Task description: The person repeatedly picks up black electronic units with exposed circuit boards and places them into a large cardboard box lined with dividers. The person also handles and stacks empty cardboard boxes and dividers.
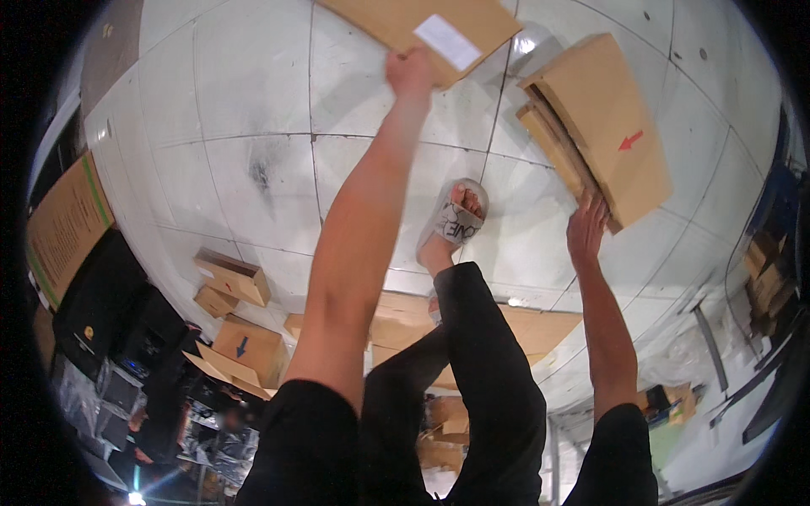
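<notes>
Up at the top edge, my left hand [410, 74] is closed on the near edge of a brown cardboard box [489, 21] with a white label; the picture's edge cuts off part of it. My right hand [588, 223], farther right and nearer, grips the lower end of a second cardboard box [629, 101] marked with a red arrow. A dark gap shows along this box's left side, beside a narrower cardboard strip [550, 145]. The fingers of the right hand reach in at that gap, their tips partly hidden.
My sandalled foot [456, 215] stands on white floor tiles [253, 101]. Behind it lies flat cardboard [540, 329]. To the left are a small box [232, 276], an open box with a blue arrow [253, 346], black cases [105, 295] and a large green-taped carton [67, 223].
</notes>
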Tool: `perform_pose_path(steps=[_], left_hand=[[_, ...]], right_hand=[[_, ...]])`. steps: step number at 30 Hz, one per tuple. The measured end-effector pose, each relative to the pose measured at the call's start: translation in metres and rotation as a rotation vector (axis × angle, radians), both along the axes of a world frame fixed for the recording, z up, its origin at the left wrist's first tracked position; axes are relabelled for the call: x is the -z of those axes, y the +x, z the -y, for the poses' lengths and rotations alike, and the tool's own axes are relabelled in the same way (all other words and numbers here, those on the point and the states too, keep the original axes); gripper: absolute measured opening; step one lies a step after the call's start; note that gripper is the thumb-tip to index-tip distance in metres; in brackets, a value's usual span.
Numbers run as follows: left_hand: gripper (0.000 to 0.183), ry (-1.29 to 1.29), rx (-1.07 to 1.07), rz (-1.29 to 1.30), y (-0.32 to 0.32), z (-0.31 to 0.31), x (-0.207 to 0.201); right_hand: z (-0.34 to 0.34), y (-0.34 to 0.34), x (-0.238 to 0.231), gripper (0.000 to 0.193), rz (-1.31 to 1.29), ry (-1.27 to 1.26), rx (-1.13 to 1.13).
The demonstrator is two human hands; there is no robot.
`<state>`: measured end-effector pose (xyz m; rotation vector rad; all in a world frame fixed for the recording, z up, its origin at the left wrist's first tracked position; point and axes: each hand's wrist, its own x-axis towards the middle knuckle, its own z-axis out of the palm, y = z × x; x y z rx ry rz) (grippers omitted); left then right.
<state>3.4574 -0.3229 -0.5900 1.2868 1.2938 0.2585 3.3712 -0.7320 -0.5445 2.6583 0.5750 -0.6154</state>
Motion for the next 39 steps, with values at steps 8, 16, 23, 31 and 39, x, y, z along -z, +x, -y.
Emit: perform_pose_path(steps=[8,16,23,31,39], left_hand=[[0.028,0.234,0.376,-0.198,-0.192,-0.019,-0.135],[0.031,0.401,0.476,-0.378,-0.298,-0.047,-0.108],[0.034,0.238,0.600,-0.496,-0.290,-0.052,-0.110],[0.024,0.272,0.588,-0.489,-0.294,-0.051,-0.123],[0.021,0.205,0.477,-0.135,-0.349,-0.053,-0.090]], right_hand=[[-0.023,0.064,0.029,0.051,0.224,0.029,0.075],[-0.063,0.133,-0.027,0.037,0.177,0.245,0.298],[-0.178,0.086,-0.123,0.038,0.079,0.653,0.439],[-0.387,-0.079,-0.083,0.037,-0.350,0.912,0.144],[-0.478,-0.147,-0.092,0.087,-0.515,0.350,0.109]])
